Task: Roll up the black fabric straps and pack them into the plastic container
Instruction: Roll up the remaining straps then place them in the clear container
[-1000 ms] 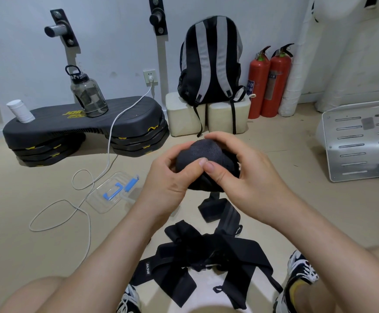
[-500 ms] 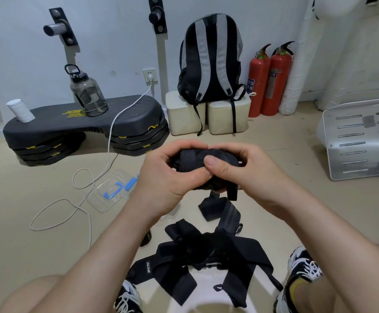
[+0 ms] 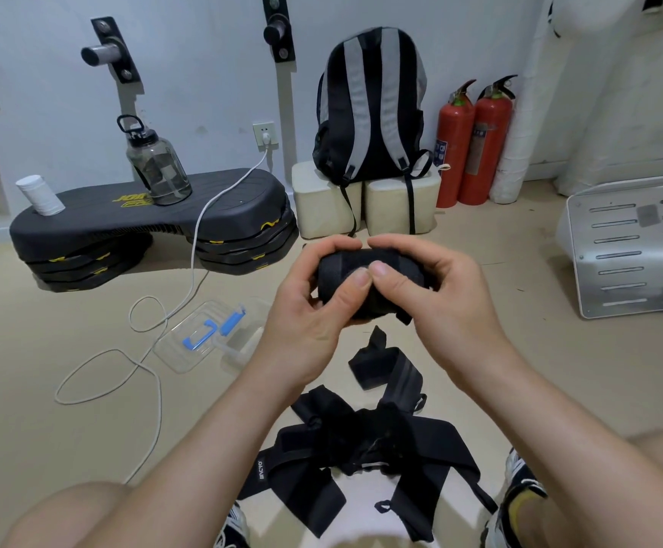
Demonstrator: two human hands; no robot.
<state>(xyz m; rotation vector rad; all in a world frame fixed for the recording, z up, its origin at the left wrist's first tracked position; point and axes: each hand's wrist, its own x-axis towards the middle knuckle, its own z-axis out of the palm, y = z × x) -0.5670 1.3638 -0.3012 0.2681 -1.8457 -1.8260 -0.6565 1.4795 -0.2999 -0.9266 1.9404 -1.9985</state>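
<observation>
My fingers (image 3: 355,286) of both hands curl round the roll (image 3: 401,268), thumbs pinching its front, its long axis running left to right, while the container (image 3: 179,350) lies on the floor down-left, nearer my left hand (image 3: 306,322).

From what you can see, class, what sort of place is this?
Probably a gym or exercise room: a stacked aerobic step platform, a large water bottle on it, and metal pegs on the wall.

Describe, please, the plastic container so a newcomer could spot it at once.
Find the black step platform at the left. On the floor in front of it, beside the looping white cable, lies the container. It alone is clear plastic, with blue clips.
</observation>
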